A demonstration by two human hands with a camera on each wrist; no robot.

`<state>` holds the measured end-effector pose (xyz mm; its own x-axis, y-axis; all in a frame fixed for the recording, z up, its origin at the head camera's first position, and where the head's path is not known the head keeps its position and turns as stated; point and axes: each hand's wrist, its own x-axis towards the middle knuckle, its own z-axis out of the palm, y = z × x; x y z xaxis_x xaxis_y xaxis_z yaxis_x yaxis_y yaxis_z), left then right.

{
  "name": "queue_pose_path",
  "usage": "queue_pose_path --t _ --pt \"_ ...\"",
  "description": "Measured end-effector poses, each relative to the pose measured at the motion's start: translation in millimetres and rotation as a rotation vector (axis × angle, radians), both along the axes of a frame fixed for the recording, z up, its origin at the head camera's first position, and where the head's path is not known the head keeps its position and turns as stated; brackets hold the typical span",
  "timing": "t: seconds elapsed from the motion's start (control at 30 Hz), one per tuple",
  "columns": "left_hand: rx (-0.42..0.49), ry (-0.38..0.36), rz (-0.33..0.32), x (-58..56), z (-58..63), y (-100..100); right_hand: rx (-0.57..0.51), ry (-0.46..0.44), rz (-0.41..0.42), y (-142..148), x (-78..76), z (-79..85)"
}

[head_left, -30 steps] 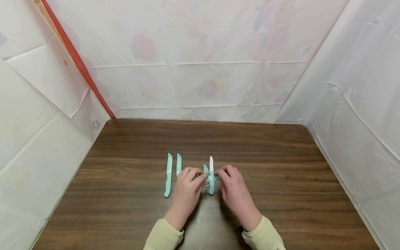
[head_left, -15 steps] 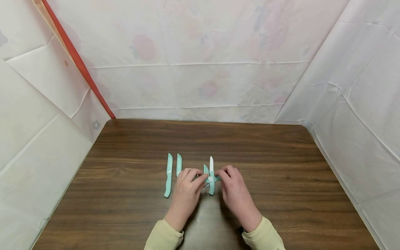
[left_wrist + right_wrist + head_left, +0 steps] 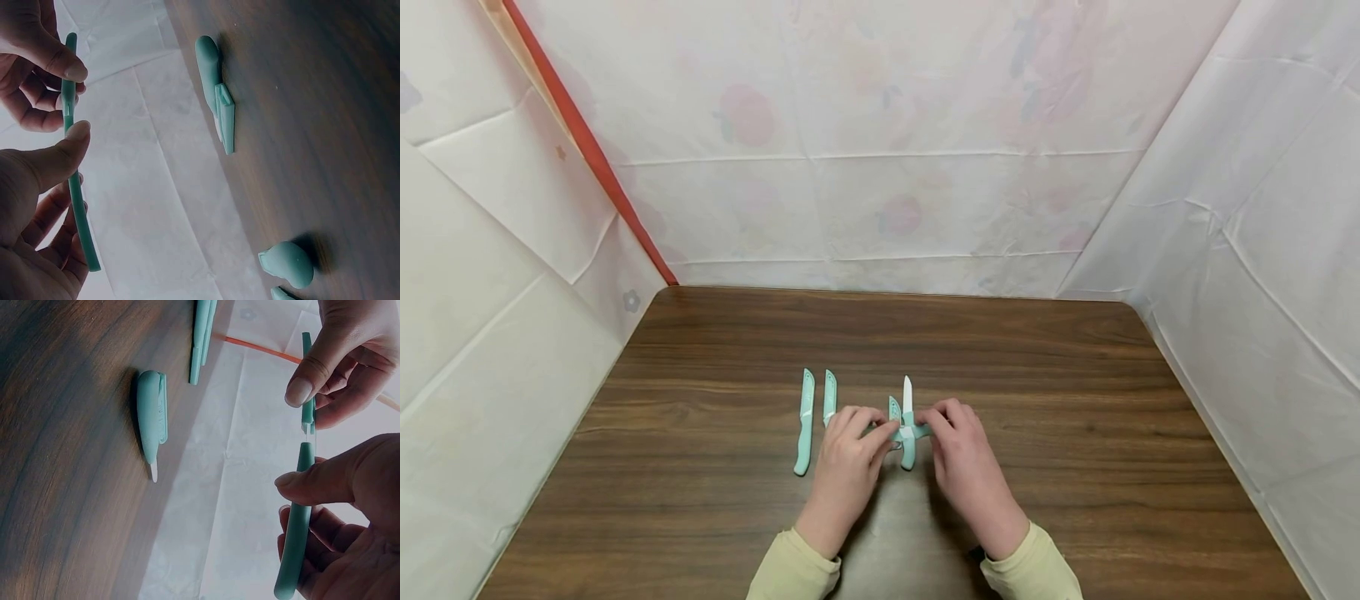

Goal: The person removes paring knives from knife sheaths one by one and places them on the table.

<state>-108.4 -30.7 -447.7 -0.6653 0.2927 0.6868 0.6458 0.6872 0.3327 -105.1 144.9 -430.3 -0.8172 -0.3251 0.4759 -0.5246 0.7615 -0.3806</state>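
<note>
My left hand [image 3: 847, 454] pinches a mint-green knife sheath [image 3: 85, 234] between thumb and fingers. In my right hand [image 3: 967, 454] is the mint-green handle of a knife [image 3: 291, 559], gripped in line with the sheath. A short strip of white blade [image 3: 307, 435] shows between handle and sheath; the remaining blade is hidden inside. Both hands hold this knife crosswise above the table. Under it lies a smaller paring knife [image 3: 907, 397], its white blade bare and pointing away from me. Its loose sheath [image 3: 894, 407] lies just left of it.
Two sheathed mint-green knives, a left one [image 3: 805, 425] and a second one [image 3: 830, 392] partly hidden by my left hand, lie side by side on the brown wooden table [image 3: 1075, 400]. White patterned cloth [image 3: 850, 208] hangs at the back and both sides.
</note>
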Motion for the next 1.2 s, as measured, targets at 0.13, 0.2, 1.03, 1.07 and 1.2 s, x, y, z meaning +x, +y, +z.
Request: queue_pose_path --t 0.13,0.2,1.03,1.07,1.2 --pt "0.005 -0.011 -0.001 0.4 0.1 0.0 -0.003 -0.003 0.001 0.8 -0.1 -0.1" --pt "0.008 -0.016 -0.001 0.6 0.3 0.1 0.001 -0.008 -0.002 1.1 0.2 0.0" --pt "0.031 -0.047 0.016 3.0 0.4 0.3 0.027 -0.026 -0.003 1.6 1.4 1.1" --pt "0.031 -0.045 0.016 2.7 0.2 0.3 0.028 -0.024 -0.001 1.7 1.2 1.1" --pt "0.024 -0.031 0.017 1.8 -0.1 0.2 0.030 -0.022 0.002 1.9 0.7 1.2"
